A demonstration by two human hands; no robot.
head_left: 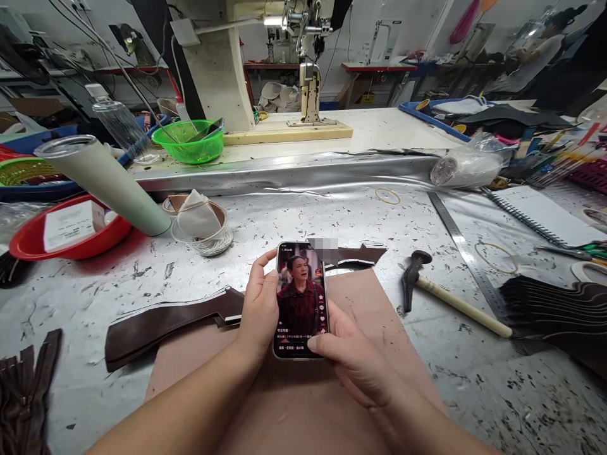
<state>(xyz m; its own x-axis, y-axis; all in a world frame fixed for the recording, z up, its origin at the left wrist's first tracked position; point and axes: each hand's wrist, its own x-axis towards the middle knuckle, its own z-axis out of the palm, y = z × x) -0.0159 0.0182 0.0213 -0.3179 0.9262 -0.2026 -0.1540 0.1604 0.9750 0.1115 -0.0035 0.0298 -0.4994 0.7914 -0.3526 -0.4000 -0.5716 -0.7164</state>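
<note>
A phone (300, 300) with a video on its screen is held upright above a pinkish-brown sheet (303, 404). My left hand (260, 303) grips its left edge, the thumb along the side. On the lower right, my right hand (348, 354) also holds the phone, with its thumb over the bottom of the screen. Dark brown leather pieces (175, 322) lie left of my left hand, and another leather piece (363, 254) lies behind the phone. Right of the sheet is a hammer (458, 303) with a pale handle.
A sewing machine (218, 69) stands at the back. Around the table are a red bowl (114, 234), a green bowl (190, 150), a tumbler (109, 183), string (208, 240), a steel ruler (459, 240), a notebook (540, 215) and stacked dark leather (554, 316). A person (535, 60) is at back right.
</note>
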